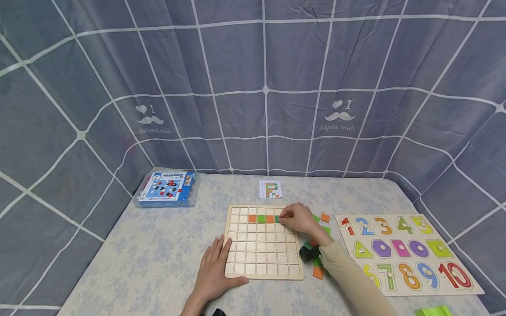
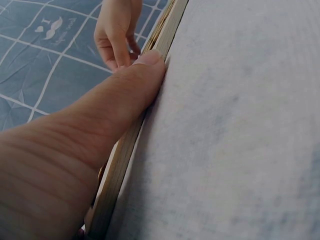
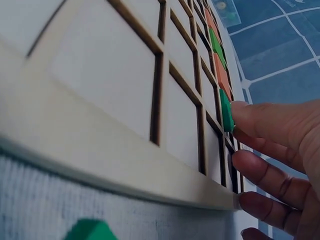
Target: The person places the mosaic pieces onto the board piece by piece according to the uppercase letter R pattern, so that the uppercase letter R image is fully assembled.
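Pinching green tile (image 1: 277, 219) with right hand (image 1: 298, 218), mid-frame; prob bracing board (image 1: 262, 245) against sliding with wide-spread left hand (image 1: 215, 267), lower center.

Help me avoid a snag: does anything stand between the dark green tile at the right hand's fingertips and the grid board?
Nothing visible does: the right hand pinches the dark green tile at the grid board, beside an orange tile.

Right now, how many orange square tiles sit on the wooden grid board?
2: one orange tile furthest left, another orange tile between a light green tile and a dark green tile. The right hand may hide more.
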Action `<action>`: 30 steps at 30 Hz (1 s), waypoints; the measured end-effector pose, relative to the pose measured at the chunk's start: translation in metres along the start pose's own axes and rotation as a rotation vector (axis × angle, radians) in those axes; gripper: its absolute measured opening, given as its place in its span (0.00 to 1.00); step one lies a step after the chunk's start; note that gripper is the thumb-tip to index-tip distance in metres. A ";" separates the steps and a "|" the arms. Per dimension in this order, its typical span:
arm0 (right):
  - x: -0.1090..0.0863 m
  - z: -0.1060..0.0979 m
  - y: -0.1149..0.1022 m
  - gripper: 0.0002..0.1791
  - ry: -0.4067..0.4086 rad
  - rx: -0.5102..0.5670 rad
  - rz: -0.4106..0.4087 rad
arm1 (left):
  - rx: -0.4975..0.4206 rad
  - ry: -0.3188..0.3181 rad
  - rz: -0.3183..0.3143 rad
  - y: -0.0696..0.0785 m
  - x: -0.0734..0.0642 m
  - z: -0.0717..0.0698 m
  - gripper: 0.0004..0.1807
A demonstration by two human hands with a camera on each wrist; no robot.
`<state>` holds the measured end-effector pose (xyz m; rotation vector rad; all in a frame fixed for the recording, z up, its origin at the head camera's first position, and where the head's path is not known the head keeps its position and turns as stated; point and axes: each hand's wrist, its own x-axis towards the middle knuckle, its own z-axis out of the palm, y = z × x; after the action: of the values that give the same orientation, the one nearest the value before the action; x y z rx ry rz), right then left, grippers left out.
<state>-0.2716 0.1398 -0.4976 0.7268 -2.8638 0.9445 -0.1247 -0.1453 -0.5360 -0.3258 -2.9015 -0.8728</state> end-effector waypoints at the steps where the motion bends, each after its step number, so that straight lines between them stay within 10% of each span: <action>1: -0.002 -0.001 0.000 0.02 0.004 0.009 0.000 | -0.001 0.000 0.003 0.000 0.000 0.000 0.64; 30: -0.039 -0.037 0.033 0.10 0.069 -0.041 0.138 | 0.001 0.012 0.026 -0.001 0.001 0.000 0.64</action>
<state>-0.2551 0.2007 -0.4929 0.4891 -2.8941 0.9037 -0.1259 -0.1459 -0.5368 -0.3564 -2.8794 -0.8662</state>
